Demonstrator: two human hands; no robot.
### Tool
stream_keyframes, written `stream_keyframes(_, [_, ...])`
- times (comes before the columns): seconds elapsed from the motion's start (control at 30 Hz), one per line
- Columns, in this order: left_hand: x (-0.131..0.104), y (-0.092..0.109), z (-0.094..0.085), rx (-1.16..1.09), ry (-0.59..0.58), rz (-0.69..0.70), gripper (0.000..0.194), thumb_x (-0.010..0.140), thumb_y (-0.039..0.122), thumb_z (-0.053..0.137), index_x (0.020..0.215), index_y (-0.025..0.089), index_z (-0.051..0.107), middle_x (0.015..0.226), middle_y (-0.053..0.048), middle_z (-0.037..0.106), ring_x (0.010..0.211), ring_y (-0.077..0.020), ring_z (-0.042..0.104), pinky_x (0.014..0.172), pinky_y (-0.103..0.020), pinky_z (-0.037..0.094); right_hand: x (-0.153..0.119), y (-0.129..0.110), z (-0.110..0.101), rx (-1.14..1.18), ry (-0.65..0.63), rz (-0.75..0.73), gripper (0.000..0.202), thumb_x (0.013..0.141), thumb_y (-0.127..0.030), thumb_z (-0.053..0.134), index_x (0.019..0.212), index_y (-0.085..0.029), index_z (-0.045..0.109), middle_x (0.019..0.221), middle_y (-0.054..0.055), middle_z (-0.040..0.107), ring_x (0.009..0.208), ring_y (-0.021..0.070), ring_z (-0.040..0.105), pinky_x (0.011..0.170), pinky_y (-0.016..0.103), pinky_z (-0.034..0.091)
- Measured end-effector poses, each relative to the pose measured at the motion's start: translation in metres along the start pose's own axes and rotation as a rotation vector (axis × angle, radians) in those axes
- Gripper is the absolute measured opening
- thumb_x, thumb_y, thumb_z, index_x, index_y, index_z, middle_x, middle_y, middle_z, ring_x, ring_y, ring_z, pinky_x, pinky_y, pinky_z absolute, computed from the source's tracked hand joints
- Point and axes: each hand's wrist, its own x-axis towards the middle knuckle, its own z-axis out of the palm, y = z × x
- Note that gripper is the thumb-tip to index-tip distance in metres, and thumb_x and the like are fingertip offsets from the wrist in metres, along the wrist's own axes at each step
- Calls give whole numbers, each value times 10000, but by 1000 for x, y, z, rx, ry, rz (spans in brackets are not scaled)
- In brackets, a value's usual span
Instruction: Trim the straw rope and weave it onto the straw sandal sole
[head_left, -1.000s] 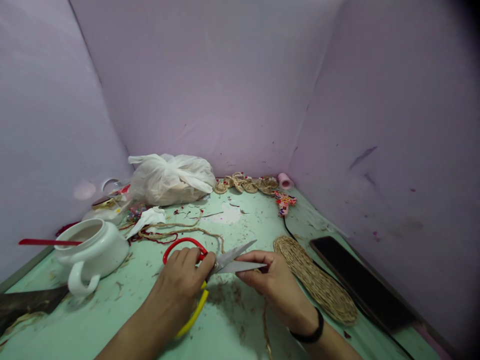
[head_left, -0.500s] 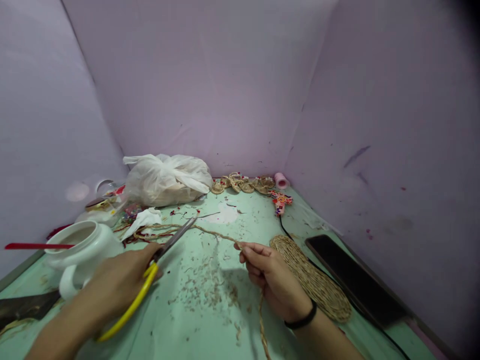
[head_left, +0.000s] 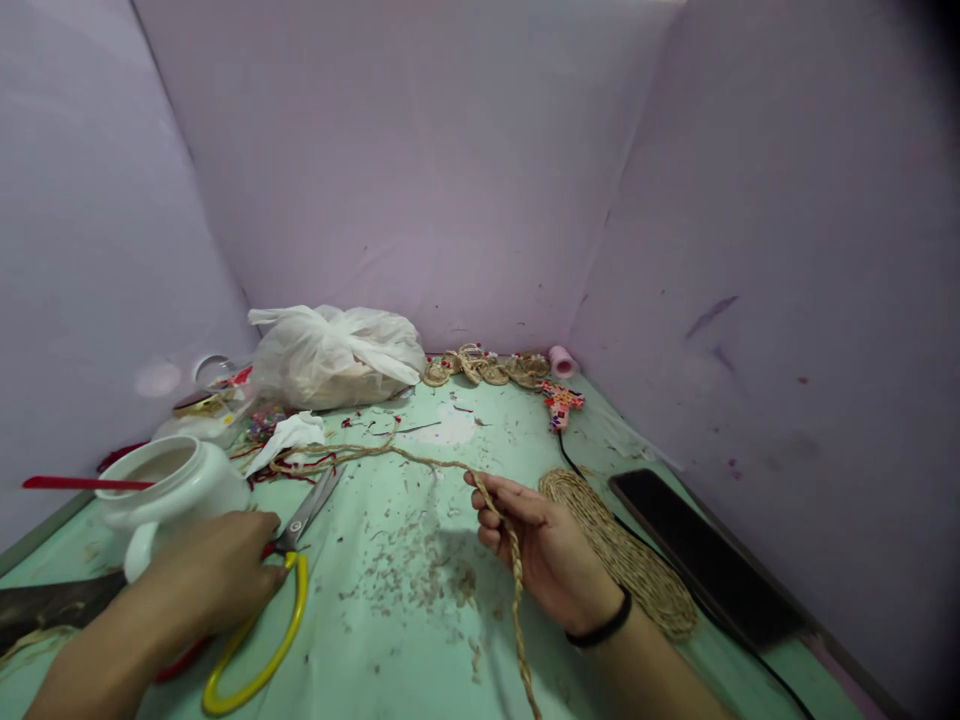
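My left hand (head_left: 232,565) is closed around the scissors (head_left: 304,515), with its fingers at the pivot and yellow handle; the blades point away over the green table. In my right hand (head_left: 544,540) a twisted straw cord (head_left: 516,570) is held between thumb and fingers. The cord runs left and back across the table and also hangs down toward the near edge. A woven straw sole (head_left: 622,555) lies just right of my right hand, partly behind it.
A white pot (head_left: 202,485) with a red stick stands at left, and a plastic bag (head_left: 337,355) behind it. Small straw sandals (head_left: 487,370), a patterned glue gun (head_left: 561,400) and a pink spool (head_left: 561,362) are at the back. A black phone (head_left: 697,550) lies right.
The scissors have come down and left with my left hand, and their blades now lie lower near the table. My right hand has turned and opened slightly, with the cord across its fingers.
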Motion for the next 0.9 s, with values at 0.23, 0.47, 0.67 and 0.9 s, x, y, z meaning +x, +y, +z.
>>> stream_keyframes(0.23, [-2, 72, -13, -522, 30, -15, 337, 735, 448, 439, 775, 163, 614, 708, -50, 614, 662, -200, 551, 542, -257, 372, -6, -1, 5, -59, -77, 12, 251, 654, -137, 606, 900, -105, 648, 772, 51, 626, 623, 96, 550, 607, 212, 462])
stream_keyframes(0.47, [11, 147, 13, -1529, -487, -125, 343, 695, 436, 543, 657, 97, 580, 510, -5, 505, 391, -68, 399, 329, -163, 220, -13, 9, 12, -138, -212, 43, 291, 650, -167, 670, 936, -133, 628, 781, 32, 630, 592, 75, 539, 575, 196, 448])
stream_keyframes(0.67, [24, 149, -1, -1655, -243, -83, 141, 702, 248, 546, 695, 109, 525, 595, 0, 567, 319, 6, 280, 289, -118, 128, -14, 17, 8, -229, -193, 115, 235, 690, -280, 656, 826, -90, 648, 679, 42, 636, 508, 72, 551, 538, 206, 449])
stream_keyframes(0.9, [22, 143, -2, -1717, -191, -151, 125, 741, 243, 476, 668, 141, 472, 452, 45, 500, 256, -12, 276, 229, -114, 161, -9, 26, 3, -461, -166, 108, 288, 608, -350, 710, 688, -93, 608, 517, -23, 567, 368, 41, 462, 410, 182, 429])
